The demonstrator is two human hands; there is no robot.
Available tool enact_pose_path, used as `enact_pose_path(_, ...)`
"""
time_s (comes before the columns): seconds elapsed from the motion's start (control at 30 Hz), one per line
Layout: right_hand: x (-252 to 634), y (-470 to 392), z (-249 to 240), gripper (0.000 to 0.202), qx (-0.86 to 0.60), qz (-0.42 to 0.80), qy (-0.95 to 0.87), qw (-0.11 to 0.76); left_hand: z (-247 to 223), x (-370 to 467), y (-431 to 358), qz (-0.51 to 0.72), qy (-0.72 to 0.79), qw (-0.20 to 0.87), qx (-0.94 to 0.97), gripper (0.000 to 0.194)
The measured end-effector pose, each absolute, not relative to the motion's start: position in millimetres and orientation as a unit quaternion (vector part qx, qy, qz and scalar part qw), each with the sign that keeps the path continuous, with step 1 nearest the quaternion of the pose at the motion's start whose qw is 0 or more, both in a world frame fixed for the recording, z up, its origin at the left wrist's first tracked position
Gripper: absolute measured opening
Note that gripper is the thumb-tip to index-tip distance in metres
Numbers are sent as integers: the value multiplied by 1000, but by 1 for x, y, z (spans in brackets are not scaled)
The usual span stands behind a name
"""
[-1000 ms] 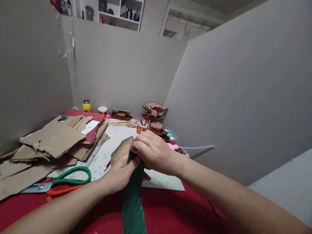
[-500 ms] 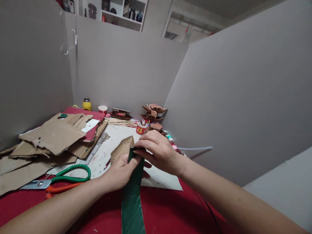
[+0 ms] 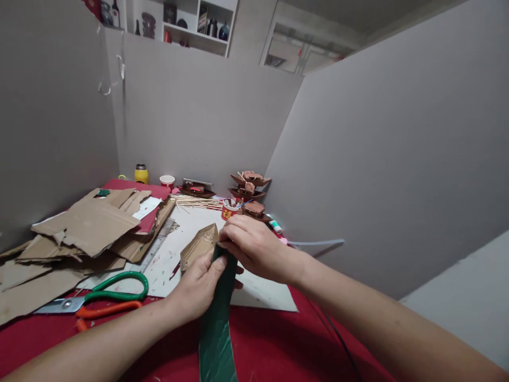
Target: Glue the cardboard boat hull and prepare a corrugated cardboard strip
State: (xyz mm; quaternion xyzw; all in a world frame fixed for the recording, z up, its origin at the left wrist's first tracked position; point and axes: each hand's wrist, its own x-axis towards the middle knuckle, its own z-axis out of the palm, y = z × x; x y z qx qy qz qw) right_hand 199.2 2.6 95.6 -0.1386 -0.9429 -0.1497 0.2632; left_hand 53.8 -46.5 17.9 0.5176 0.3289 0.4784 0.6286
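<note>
A long strip of cardboard with a green face (image 3: 218, 334) hangs toward me over the table's front edge. My left hand (image 3: 201, 284) grips it near its top end, thumb lying on the green side and other fingers behind. At that top end the fingers of my right hand (image 3: 254, 246) are bent over and pinch the strip's edge. Just behind my left hand lies a boat-shaped piece of brown cardboard (image 3: 199, 245) with raised sides, partly hidden by the hands. Whether the strip touches it I cannot tell.
Large scissors (image 3: 115, 289) with green and orange handles lie at left, by a pile of torn cardboard (image 3: 91, 220). Wooden sticks (image 3: 194, 201), a red paper cup (image 3: 229, 210), small brown model boats (image 3: 248, 185) and a yellow bottle (image 3: 141, 174) stand at the back. Grey partitions (image 3: 191, 106) enclose the table.
My right fingers have curled closer over the strip's top end, where a folded-over dark edge showed before. My left hand keeps its grip. The view has shifted slightly.
</note>
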Motion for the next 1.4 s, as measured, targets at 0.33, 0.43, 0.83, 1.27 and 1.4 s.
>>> enact_pose_path(0.33, 214, 0, 82, 20, -83, -202, -943, 249, 19, 56, -46, 450, 313, 647, 530, 43)
enact_pose_path(0.43, 217, 0, 81, 16, -80, -189, -940, 272, 19, 54, -44, 450, 310, 644, 536, 45)
enact_pose_path(0.83, 215, 7, 87, 16, -118, -202, -940, 247, 14, 53, -41, 449, 322, 638, 537, 44)
enact_pose_path(1.27, 212, -3, 78, 19, -146, -161, -956, 195, 9, 56, -40, 448, 339, 648, 514, 50)
enact_pose_path(1.4, 217, -6, 77, 21, -146, -153, -958, 196, 9, 57, -41, 449, 332, 646, 521, 49)
